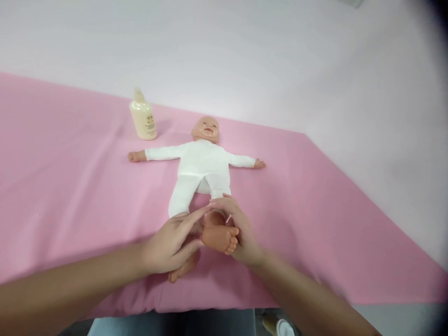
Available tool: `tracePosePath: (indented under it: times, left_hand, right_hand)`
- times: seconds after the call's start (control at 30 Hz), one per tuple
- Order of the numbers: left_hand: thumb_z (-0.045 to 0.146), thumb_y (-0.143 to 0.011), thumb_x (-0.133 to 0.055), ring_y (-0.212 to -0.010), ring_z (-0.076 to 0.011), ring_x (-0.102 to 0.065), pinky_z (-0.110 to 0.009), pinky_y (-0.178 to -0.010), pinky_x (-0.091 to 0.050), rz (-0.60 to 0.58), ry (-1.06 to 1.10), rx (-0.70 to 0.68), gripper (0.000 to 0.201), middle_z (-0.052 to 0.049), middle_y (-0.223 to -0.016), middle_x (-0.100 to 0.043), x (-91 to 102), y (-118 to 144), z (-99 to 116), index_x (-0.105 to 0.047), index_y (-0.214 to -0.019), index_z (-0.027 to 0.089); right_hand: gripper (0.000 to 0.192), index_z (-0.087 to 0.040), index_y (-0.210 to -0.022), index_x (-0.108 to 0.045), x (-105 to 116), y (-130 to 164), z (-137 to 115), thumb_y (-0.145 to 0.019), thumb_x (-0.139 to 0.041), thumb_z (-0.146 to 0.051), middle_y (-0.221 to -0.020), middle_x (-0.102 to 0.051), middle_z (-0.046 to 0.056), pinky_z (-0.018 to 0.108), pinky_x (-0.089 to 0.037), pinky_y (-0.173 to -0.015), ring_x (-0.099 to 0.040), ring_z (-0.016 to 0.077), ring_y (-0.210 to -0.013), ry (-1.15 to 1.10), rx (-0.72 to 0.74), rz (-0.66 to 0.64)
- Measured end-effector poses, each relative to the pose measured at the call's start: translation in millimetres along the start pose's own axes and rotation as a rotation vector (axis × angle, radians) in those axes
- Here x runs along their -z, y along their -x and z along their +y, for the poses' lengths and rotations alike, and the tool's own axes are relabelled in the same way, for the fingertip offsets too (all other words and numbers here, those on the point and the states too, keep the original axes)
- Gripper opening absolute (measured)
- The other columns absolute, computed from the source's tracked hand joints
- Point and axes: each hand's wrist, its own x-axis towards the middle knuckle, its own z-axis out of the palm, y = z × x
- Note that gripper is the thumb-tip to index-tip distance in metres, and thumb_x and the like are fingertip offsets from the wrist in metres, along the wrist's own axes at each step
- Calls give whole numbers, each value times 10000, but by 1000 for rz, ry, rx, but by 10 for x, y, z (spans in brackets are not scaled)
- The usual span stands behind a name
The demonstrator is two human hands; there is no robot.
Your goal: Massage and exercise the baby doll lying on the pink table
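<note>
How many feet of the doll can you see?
2. One doll foot is lifted between the left hand and right hand. The other foot lies on the pink sheet, partly hidden under the left hand.

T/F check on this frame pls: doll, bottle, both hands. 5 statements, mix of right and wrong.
1. The doll lies face up on the pink cloth. True.
2. The bottle lies tipped over by the doll's feet. False: it stands upright beyond the doll's outstretched arm, near its head.
3. Both hands are on one raised foot. True: the left hand and right hand close around it.
4. The doll wears a blue suit. False: the suit is white.
5. The doll's arms are folded across its chest. False: they are spread out to the sides.
</note>
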Motion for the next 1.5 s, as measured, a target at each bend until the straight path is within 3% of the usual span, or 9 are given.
tracePosePath:
  times: [0.2, 0.27, 0.5, 0.8, 1.03, 1.27, 1.37, 1.5]
  left_hand:
    - [331, -984, -392, -835, -204, -610, -402, -829, -503, 49, 84, 33, 586, -47, -918, -638, 0, -5, 7, -161, -1511, 220]
    - [332, -984, -389, -855, -213, -610, -413, -844, -498, 43, 86, 20, 596, -53, -927, -640, 5, -7, 10, -146, -1515, 213]
    - [359, -965, -430, -827, -208, -610, -402, -802, -517, 24, 88, 43, 626, -61, -951, -624, 24, -20, 35, -160, -1512, 218]
    - [397, -946, -456, -789, -209, -609, -381, -750, -514, 10, 33, -1, 661, -30, -848, -621, 28, -52, 38, -157, -1507, 215]
    - [442, -952, -413, -764, -203, -603, -384, -762, -498, -33, -10, -24, 629, -16, -825, -633, 47, -57, 41, -186, -1497, 227]
    - [766, -847, -333, -791, -231, -615, -399, -775, -482, -89, 25, -66, 850, -57, -932, -657, 54, -59, 16, -210, -1492, 227]
    - [705, -893, -318, -789, -227, -610, -401, -795, -475, -99, 29, -60, 785, -50, -921, -652, 61, -65, 18, -192, -1503, 228]
    - [582, -939, -357, -808, -228, -609, -404, -799, -476, -102, -11, -59, 685, -53, -945, -655, 61, -67, 28, -183, -1504, 235]
  right_hand:
    - [643, -267, -1316, -376, -53, 0, -1, -696, -526, -190, -1166, -589, 75, 558, -309, -1112, -557, 268, -1165, 123, 99, -85]
    - [665, -251, -1311, -360, -77, 6, 7, -668, -519, -187, -1184, -578, 85, 551, -301, -1107, -540, 269, -1190, 170, 112, -80]
    - [400, -259, -1069, -433, -50, -23, -2, -702, -591, -247, -1005, -631, 27, 486, -305, -1081, -612, 216, -1015, 178, 118, -95]
    - [249, -249, -901, -478, -19, -29, -33, -739, -649, -330, -842, -648, -6, 462, -353, -1053, -638, 188, -873, 168, 73, -110]
    - [277, -254, -841, -454, -15, -57, -26, -735, -673, -387, -721, -630, -26, 409, -469, -890, -614, 174, -691, 188, 128, -107]
    - [356, -247, -827, -461, -32, -38, 8, -685, -657, -508, -668, -596, -40, 411, -464, -847, -575, 159, -642, 192, 201, -95]
    - [277, -243, -812, -458, -17, -39, -18, -751, -537, -502, -642, -578, -31, 435, -447, -873, -568, 166, -640, 140, 186, -133]
    - [158, -243, -809, -439, -18, -43, -59, -730, -506, -363, -653, -588, -25, 421, -466, -862, -574, 163, -626, 111, 191, -158]
